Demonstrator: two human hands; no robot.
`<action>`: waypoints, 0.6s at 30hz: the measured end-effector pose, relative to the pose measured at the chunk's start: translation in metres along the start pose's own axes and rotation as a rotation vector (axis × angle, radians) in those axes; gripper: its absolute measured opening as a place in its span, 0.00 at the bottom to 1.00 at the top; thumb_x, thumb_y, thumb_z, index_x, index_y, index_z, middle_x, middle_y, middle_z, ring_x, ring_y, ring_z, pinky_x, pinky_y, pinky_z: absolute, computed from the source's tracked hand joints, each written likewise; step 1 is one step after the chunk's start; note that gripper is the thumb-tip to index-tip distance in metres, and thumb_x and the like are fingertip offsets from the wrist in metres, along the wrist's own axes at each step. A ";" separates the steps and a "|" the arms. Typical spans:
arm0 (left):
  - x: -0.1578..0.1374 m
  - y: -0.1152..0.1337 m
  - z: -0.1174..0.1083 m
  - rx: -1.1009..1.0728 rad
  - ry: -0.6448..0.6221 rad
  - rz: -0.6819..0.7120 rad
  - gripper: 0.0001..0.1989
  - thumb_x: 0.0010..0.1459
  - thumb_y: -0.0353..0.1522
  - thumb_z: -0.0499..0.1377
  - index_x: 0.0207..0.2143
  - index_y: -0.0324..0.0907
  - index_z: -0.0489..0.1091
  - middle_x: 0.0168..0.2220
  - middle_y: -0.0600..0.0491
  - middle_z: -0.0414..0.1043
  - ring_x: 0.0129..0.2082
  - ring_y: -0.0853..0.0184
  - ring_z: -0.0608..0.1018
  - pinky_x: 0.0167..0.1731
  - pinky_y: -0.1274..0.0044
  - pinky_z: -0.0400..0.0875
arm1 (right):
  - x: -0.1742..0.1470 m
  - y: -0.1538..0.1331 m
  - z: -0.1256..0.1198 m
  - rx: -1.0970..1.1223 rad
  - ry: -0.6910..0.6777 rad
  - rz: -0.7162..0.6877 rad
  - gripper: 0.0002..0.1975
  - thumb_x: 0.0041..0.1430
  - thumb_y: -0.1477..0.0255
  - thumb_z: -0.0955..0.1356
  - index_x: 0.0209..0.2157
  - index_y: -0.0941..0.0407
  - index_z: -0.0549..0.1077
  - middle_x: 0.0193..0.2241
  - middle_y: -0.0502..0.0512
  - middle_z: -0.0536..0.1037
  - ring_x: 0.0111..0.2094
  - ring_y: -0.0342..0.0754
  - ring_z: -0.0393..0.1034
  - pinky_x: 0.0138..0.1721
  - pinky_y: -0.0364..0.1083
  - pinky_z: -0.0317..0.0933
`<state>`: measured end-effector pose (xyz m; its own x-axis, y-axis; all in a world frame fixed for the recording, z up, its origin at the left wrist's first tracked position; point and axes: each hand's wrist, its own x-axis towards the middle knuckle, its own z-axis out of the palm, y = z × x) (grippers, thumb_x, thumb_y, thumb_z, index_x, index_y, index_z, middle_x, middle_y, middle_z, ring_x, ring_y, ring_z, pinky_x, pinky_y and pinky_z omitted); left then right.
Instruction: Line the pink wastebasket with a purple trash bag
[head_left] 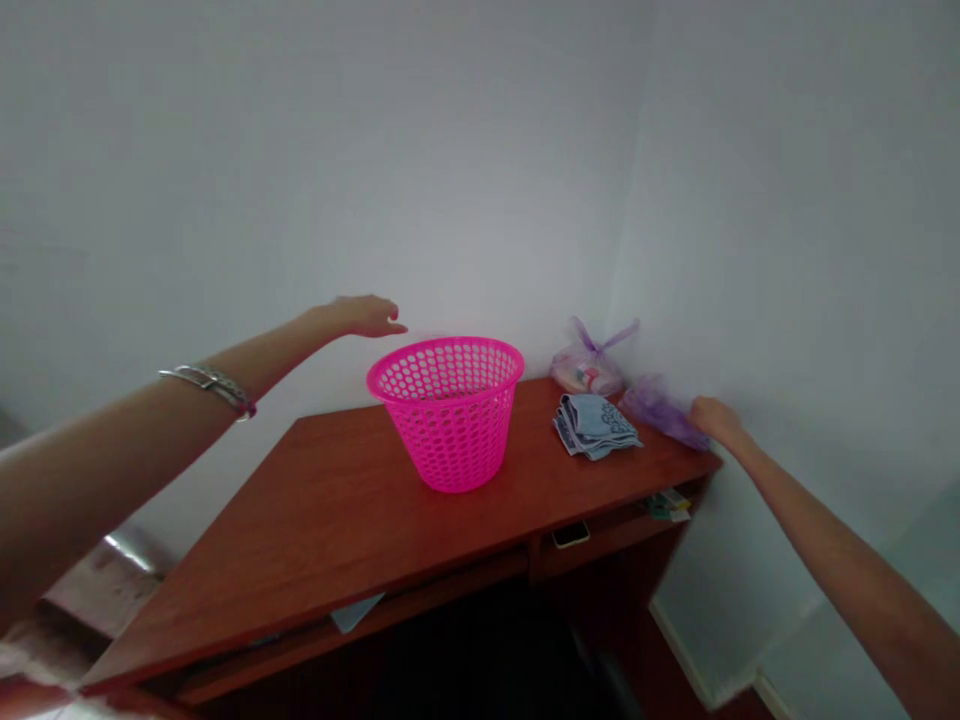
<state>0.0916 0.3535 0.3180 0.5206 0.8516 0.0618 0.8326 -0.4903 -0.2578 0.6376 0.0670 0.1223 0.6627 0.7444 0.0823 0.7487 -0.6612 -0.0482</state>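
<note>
A bright pink perforated plastic basket (459, 430) stands upright on the brown wooden desk (337, 500). My left hand (369, 316) hovers above and to the left of its rim, thumb apart from the fingers, holding nothing. At the desk's right edge, my right hand (718, 420) is closed at the end of a crumpled purple plastic bag (664, 410); its fingertips are partly hidden. Left of that bag lies a folded blue-grey cloth (595, 425) with a dark pattern.
A knotted, translucent purple bag (587, 368) with things inside sits in the back corner against the walls. Under the desktop, open shelf slots hold a phone (571, 535), small packets (667, 504) and a pale flat item (356, 612). A dark chair (487, 660) stands below the front edge.
</note>
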 end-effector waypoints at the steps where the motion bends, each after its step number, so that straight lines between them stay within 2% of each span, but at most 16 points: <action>1: -0.017 0.005 -0.015 0.042 0.057 -0.013 0.37 0.56 0.55 0.48 0.54 0.36 0.69 0.55 0.37 0.69 0.54 0.50 0.70 0.49 0.66 0.62 | 0.000 -0.002 -0.021 0.013 0.046 -0.020 0.16 0.57 0.69 0.64 0.40 0.66 0.76 0.42 0.74 0.76 0.43 0.59 0.72 0.38 0.48 0.61; 3: -0.055 0.023 -0.047 0.073 0.209 0.009 0.28 0.61 0.48 0.49 0.54 0.38 0.68 0.54 0.40 0.70 0.54 0.52 0.70 0.51 0.66 0.62 | -0.006 -0.014 -0.072 0.091 0.155 -0.119 0.16 0.58 0.67 0.63 0.39 0.63 0.76 0.40 0.68 0.77 0.42 0.56 0.71 0.38 0.46 0.61; 5: -0.098 0.054 -0.078 0.030 0.401 0.111 0.26 0.62 0.45 0.48 0.55 0.38 0.67 0.54 0.42 0.70 0.54 0.53 0.70 0.52 0.65 0.61 | -0.026 -0.035 -0.129 0.329 0.264 -0.334 0.13 0.56 0.66 0.64 0.33 0.60 0.75 0.32 0.61 0.77 0.35 0.50 0.70 0.35 0.45 0.60; 7: -0.141 0.092 -0.102 -0.079 0.561 0.264 0.25 0.62 0.45 0.49 0.55 0.39 0.67 0.54 0.45 0.70 0.55 0.55 0.70 0.54 0.66 0.61 | -0.065 -0.064 -0.180 0.642 0.192 -0.570 0.12 0.55 0.63 0.65 0.30 0.58 0.73 0.27 0.54 0.74 0.29 0.45 0.67 0.31 0.42 0.59; 9: -0.182 0.132 -0.116 -0.239 0.664 0.461 0.27 0.60 0.46 0.54 0.55 0.39 0.66 0.53 0.45 0.71 0.53 0.58 0.72 0.53 0.68 0.63 | -0.116 -0.094 -0.221 0.912 0.092 -0.715 0.13 0.53 0.61 0.67 0.29 0.58 0.72 0.25 0.51 0.71 0.26 0.42 0.64 0.27 0.40 0.56; 11: -0.215 0.166 -0.121 -0.406 0.679 0.613 0.30 0.55 0.46 0.60 0.55 0.38 0.65 0.52 0.43 0.72 0.49 0.60 0.74 0.50 0.69 0.67 | -0.167 -0.122 -0.248 1.094 0.048 -0.818 0.13 0.52 0.62 0.70 0.29 0.58 0.72 0.24 0.49 0.70 0.24 0.39 0.62 0.24 0.39 0.55; 13: -0.236 0.189 -0.119 -0.541 0.647 0.672 0.33 0.52 0.44 0.63 0.56 0.37 0.64 0.49 0.43 0.74 0.46 0.61 0.76 0.46 0.70 0.70 | -0.208 -0.143 -0.265 1.264 0.046 -0.900 0.12 0.52 0.63 0.71 0.29 0.58 0.71 0.23 0.48 0.69 0.23 0.38 0.61 0.23 0.39 0.55; 15: -0.245 0.196 -0.111 -0.653 0.597 0.665 0.28 0.53 0.39 0.63 0.54 0.36 0.66 0.43 0.45 0.77 0.40 0.63 0.78 0.42 0.72 0.71 | -0.232 -0.157 -0.274 1.402 0.056 -0.965 0.11 0.52 0.64 0.71 0.29 0.57 0.71 0.23 0.49 0.69 0.22 0.39 0.61 0.23 0.39 0.57; 18: -0.242 0.184 -0.094 -0.798 0.429 0.587 0.11 0.53 0.30 0.59 0.40 0.37 0.73 0.32 0.51 0.77 0.32 0.67 0.78 0.38 0.73 0.72 | -0.239 -0.164 -0.283 1.545 0.084 -1.029 0.09 0.55 0.65 0.70 0.27 0.56 0.70 0.24 0.49 0.70 0.24 0.40 0.63 0.24 0.40 0.59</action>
<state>0.1361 0.0397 0.3468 0.7722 0.3844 0.5059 0.2342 -0.9124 0.3358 0.3512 -0.0290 0.3920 0.0269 0.7093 0.7044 0.1874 0.6886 -0.7005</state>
